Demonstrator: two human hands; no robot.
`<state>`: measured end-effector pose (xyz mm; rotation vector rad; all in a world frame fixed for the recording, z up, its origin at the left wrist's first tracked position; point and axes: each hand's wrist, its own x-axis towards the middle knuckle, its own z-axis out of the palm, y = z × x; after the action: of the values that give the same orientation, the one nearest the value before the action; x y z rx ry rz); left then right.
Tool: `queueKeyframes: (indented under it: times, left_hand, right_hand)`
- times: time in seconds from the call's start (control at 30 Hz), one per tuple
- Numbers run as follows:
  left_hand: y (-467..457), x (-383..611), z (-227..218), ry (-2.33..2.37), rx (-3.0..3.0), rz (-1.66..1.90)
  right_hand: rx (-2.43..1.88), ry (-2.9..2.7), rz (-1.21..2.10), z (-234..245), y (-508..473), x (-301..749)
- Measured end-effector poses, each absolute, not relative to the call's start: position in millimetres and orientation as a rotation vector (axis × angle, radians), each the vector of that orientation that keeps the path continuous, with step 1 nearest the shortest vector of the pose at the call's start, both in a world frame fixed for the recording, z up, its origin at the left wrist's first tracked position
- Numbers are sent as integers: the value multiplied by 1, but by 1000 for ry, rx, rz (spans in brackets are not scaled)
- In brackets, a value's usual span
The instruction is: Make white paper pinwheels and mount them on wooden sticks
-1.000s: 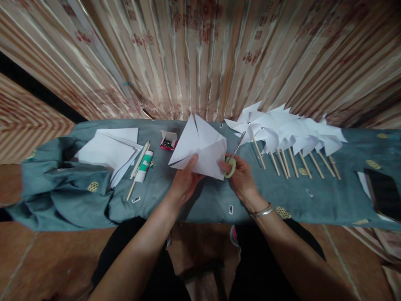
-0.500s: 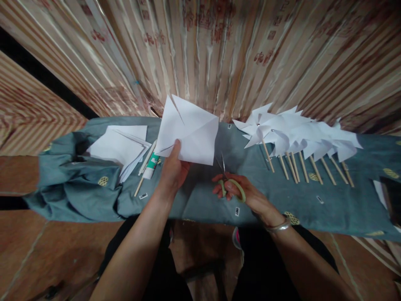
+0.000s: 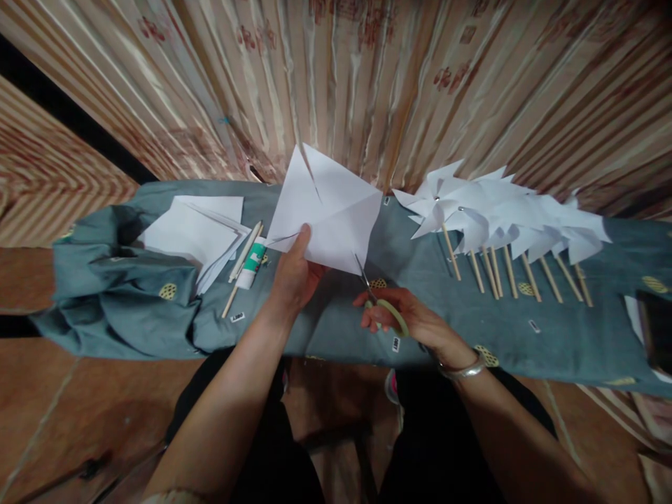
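My left hand (image 3: 298,269) pinches a white paper square (image 3: 336,217) by its near left edge, thumb on top and fingers beneath. Slits run inward from the paper's top corner and its left corner, and crease lines cross its face. In my right hand (image 3: 402,318) is a pair of scissors (image 3: 389,315) with pale green handles, fingers through the loops. The scissors' blades meet the paper at its lower right corner, with one blade showing above the sheet.
White paper pinwheels (image 3: 498,210) on wooden sticks lie overlapping at the right. At the left are a stack of white paper (image 3: 194,234), a green and white glue stick (image 3: 252,262) and thin sticks (image 3: 227,301). A dark phone-like object (image 3: 656,332) lies at the far right on the grey-green cloth (image 3: 462,336).
The paper has shifted slightly right in view. My right hand has brought the scissors from just beside the sheet onto its lower right corner.
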<state>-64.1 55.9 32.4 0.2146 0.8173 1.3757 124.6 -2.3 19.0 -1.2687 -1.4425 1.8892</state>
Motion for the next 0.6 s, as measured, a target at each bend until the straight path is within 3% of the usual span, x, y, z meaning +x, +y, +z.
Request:
queueKeyframes:
  times: [0.6]
  left_hand:
    - [53,-61,32,850,269,1369]
  right_hand:
    - [-1261,-1367,1860,22,-3,123]
